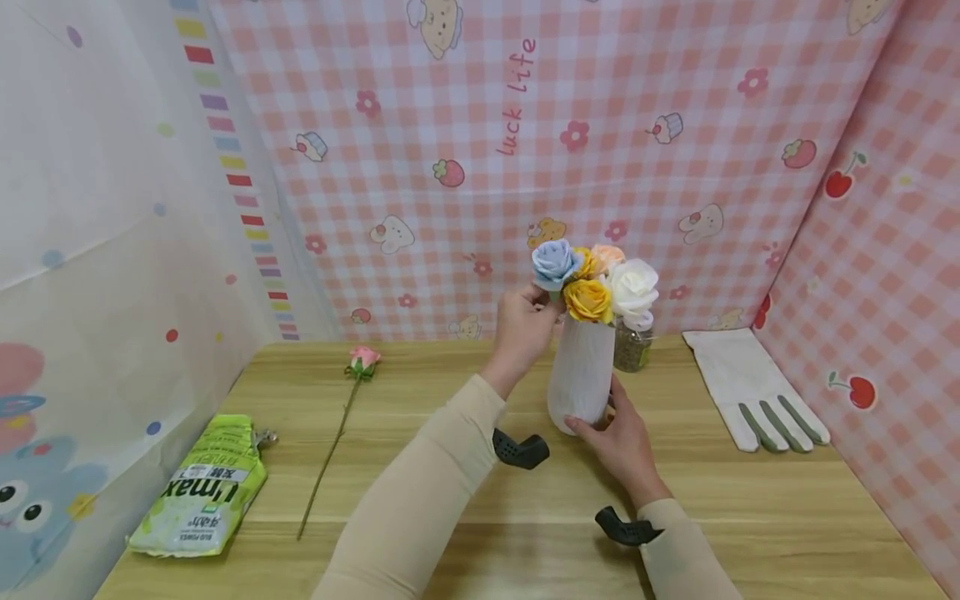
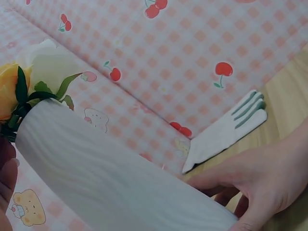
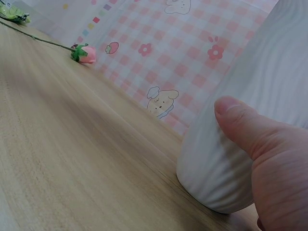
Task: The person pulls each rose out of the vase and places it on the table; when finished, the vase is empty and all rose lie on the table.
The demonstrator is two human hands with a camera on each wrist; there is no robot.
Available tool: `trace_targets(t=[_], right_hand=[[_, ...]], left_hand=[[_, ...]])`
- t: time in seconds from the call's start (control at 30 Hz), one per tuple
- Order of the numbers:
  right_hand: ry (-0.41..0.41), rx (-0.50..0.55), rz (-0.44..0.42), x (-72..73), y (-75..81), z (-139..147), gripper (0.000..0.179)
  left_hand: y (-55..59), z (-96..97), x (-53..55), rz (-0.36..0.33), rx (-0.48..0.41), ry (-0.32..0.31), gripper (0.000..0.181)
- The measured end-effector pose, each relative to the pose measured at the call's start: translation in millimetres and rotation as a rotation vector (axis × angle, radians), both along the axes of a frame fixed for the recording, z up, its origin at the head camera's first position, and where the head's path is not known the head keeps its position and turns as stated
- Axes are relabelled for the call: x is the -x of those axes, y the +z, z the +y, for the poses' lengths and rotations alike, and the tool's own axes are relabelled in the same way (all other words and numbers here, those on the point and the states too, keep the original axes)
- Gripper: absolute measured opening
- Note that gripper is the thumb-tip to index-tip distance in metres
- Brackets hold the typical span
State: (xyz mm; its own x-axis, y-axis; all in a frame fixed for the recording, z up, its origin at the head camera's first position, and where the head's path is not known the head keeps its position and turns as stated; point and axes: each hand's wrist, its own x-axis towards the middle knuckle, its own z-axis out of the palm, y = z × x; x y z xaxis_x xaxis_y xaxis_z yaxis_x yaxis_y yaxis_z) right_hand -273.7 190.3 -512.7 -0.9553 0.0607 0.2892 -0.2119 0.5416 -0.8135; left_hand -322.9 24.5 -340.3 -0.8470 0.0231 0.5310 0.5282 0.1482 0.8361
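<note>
A white ribbed vase stands on the wooden table, holding a blue rose, yellow roses, a peach flower and a white rose. Just under the blue bloom, my left hand pinches that flower at the vase's mouth; its stem is mostly hidden by the fingers. Low on the vase, my right hand grips the side, the thumb lying across the ribbed wall in the right wrist view. Apart from these, a pink rose lies on the table to the left.
Behind the vase is a small glass jar with dark contents. A white glove with grey-green fingers lies at the right, near the checked wall. The green printed bag sits at the table's left side.
</note>
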Motion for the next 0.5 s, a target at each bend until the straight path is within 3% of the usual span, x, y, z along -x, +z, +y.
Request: trace_targets(t=[0.1,0.37,0.5], right_hand=[[-0.001,-0.002,0.002,0.2,1.0,-0.3,0.102],[-0.002,-0.013,-0.009,-0.5,1.2,-0.8,0.103],[-0.002,-0.008,-0.007,-0.6,0.4,-0.8,0.103]], left_hand=[[1.5,-1.0,1.3,0.03,-0.01,0.002,0.01],[8.1,-4.9,2.3,0.021,-0.107,-0.045,0.016],[12.8,-8.0,1.7,0.057,-0.084,-0.029,0.016]])
